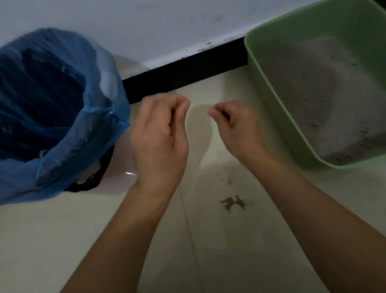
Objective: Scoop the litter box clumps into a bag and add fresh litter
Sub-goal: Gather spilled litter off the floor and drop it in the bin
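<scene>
Two bare forearms enter from the bottom edge and reach forward over the pale tiled floor (79, 236). Between them a small dark stain (232, 203) marks the tile.

The left hand (160, 137) hangs above the floor just right of the bag, fingers curled inward and thumb drawn against the fingertips; nothing shows in its hold. The right hand (234, 122) hangs near the litter box, fingers folded towards the palm, thumb meeting the forefinger; it too holds nothing visible. The hands are apart, with bare floor between them.

On the left, a blue bag (16, 178) lines a pale bin (122, 165), its mouth open and its edge folded over the rim (the interior is too dark to read). On the right, a green litter box (274, 107) sits on the floor against the wall. Grey litter (317, 95) lies in it, piled higher towards the far right side and dotted with dark specks.

Behind both runs a black baseboard (181, 71), and above it a white wall (154, 22) with faint scuffs.
</scene>
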`<state>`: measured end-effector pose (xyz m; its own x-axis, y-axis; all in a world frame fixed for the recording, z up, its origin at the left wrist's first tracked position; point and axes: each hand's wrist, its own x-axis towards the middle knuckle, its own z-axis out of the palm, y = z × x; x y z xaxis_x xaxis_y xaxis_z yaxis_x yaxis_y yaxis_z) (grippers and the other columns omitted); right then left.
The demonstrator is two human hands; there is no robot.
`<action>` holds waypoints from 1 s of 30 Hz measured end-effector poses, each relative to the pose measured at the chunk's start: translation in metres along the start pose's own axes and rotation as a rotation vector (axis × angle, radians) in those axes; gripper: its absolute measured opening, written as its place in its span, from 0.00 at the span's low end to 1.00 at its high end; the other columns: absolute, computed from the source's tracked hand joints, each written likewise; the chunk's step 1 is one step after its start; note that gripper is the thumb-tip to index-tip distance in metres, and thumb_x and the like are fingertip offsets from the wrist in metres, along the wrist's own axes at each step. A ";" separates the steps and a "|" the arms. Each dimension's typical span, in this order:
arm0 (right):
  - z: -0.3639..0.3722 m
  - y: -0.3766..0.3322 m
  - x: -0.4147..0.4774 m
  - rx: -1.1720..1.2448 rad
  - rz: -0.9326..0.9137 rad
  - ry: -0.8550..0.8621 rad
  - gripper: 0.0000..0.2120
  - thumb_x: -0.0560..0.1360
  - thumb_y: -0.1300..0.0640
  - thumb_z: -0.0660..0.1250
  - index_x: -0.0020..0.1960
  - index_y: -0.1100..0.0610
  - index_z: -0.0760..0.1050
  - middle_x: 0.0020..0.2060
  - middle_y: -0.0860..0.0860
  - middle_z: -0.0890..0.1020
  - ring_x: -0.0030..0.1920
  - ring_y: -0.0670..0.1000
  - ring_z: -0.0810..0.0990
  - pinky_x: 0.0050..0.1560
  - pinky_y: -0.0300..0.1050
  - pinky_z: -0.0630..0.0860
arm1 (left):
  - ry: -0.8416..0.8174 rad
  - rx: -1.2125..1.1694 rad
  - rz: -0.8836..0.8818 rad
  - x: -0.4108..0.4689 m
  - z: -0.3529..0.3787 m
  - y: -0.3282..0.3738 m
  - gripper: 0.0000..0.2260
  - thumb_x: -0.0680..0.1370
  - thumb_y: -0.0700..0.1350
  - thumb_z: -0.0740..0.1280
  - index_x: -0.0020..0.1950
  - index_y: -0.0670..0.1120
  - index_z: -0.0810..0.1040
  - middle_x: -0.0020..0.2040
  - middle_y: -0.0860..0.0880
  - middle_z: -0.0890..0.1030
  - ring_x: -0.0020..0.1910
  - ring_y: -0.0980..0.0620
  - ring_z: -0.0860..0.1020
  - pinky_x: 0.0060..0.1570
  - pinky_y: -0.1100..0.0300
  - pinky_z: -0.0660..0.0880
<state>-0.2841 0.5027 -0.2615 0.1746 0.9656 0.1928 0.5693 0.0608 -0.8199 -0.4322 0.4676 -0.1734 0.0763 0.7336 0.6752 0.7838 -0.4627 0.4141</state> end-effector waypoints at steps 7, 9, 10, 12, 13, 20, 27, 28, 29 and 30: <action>0.003 -0.136 0.105 0.159 -0.304 0.000 0.16 0.77 0.52 0.67 0.36 0.62 0.78 0.28 0.51 0.76 0.33 0.47 0.73 0.41 0.44 0.71 | 0.250 0.257 -0.053 0.073 -0.077 -0.014 0.09 0.82 0.41 0.63 0.49 0.38 0.80 0.45 0.43 0.80 0.45 0.55 0.73 0.48 0.75 0.62; 0.011 -0.179 0.114 0.242 -0.412 -0.137 0.15 0.76 0.52 0.68 0.40 0.62 0.83 0.31 0.52 0.81 0.34 0.47 0.77 0.42 0.44 0.76 | 0.233 0.334 -0.181 0.079 -0.099 -0.031 0.12 0.83 0.46 0.61 0.52 0.40 0.81 0.47 0.47 0.79 0.48 0.53 0.75 0.49 0.73 0.64; 0.017 -0.197 0.114 0.267 -0.461 -0.216 0.14 0.76 0.52 0.69 0.42 0.62 0.84 0.33 0.51 0.83 0.34 0.44 0.79 0.44 0.43 0.77 | 0.200 0.378 -0.251 0.078 -0.110 -0.041 0.13 0.83 0.48 0.61 0.52 0.42 0.81 0.47 0.50 0.78 0.50 0.52 0.76 0.50 0.70 0.67; 0.033 -0.221 0.104 0.183 -0.572 -0.367 0.13 0.76 0.52 0.69 0.45 0.61 0.85 0.37 0.51 0.86 0.36 0.40 0.79 0.45 0.38 0.77 | 0.118 0.491 -0.344 0.070 -0.129 -0.061 0.13 0.81 0.50 0.61 0.53 0.44 0.82 0.49 0.49 0.81 0.53 0.47 0.78 0.55 0.58 0.71; 0.041 -0.226 0.098 0.099 -0.631 -0.437 0.12 0.76 0.53 0.70 0.47 0.61 0.85 0.40 0.51 0.86 0.38 0.39 0.79 0.45 0.33 0.76 | 0.064 0.540 -0.377 0.065 -0.137 -0.069 0.13 0.81 0.49 0.62 0.54 0.44 0.82 0.50 0.46 0.83 0.53 0.45 0.79 0.56 0.55 0.71; 0.055 -0.239 0.077 -0.183 -0.708 -0.610 0.09 0.78 0.57 0.68 0.52 0.59 0.85 0.49 0.53 0.86 0.48 0.50 0.82 0.55 0.46 0.77 | -0.056 0.488 -0.635 0.041 -0.165 -0.086 0.10 0.77 0.41 0.67 0.57 0.45 0.84 0.54 0.47 0.85 0.50 0.56 0.80 0.55 0.69 0.70; 0.030 -0.226 0.052 -0.345 -0.689 -0.650 0.19 0.79 0.67 0.62 0.64 0.52 0.80 0.62 0.49 0.81 0.64 0.52 0.77 0.68 0.45 0.71 | -0.081 0.402 -0.603 0.038 -0.161 -0.087 0.09 0.80 0.42 0.66 0.56 0.44 0.84 0.53 0.48 0.85 0.52 0.51 0.82 0.56 0.63 0.73; 0.025 -0.226 0.047 -0.351 -0.678 -0.663 0.18 0.79 0.66 0.61 0.64 0.53 0.80 0.62 0.49 0.81 0.64 0.52 0.77 0.67 0.45 0.71 | -0.072 0.387 -0.591 0.037 -0.162 -0.087 0.10 0.80 0.40 0.65 0.58 0.44 0.83 0.56 0.47 0.84 0.54 0.50 0.81 0.57 0.65 0.72; 0.018 -0.225 0.042 -0.340 -0.672 -0.651 0.16 0.80 0.62 0.60 0.63 0.54 0.81 0.61 0.50 0.82 0.62 0.52 0.78 0.65 0.47 0.73 | -0.058 0.364 -0.583 0.036 -0.163 -0.087 0.11 0.80 0.40 0.65 0.60 0.44 0.82 0.56 0.47 0.84 0.55 0.51 0.81 0.57 0.66 0.71; 0.011 -0.225 0.038 -0.321 -0.671 -0.610 0.14 0.81 0.58 0.60 0.61 0.55 0.81 0.59 0.51 0.83 0.60 0.53 0.79 0.63 0.50 0.74 | -0.038 0.342 -0.577 0.034 -0.163 -0.086 0.11 0.79 0.42 0.67 0.61 0.45 0.81 0.54 0.49 0.84 0.53 0.52 0.81 0.57 0.64 0.72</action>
<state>-0.4146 0.5284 -0.0762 -0.6641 0.7256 0.1805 0.6068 0.6640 -0.4368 -0.5973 0.4512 -0.0869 -0.3965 0.8360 0.3792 0.8563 0.1880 0.4810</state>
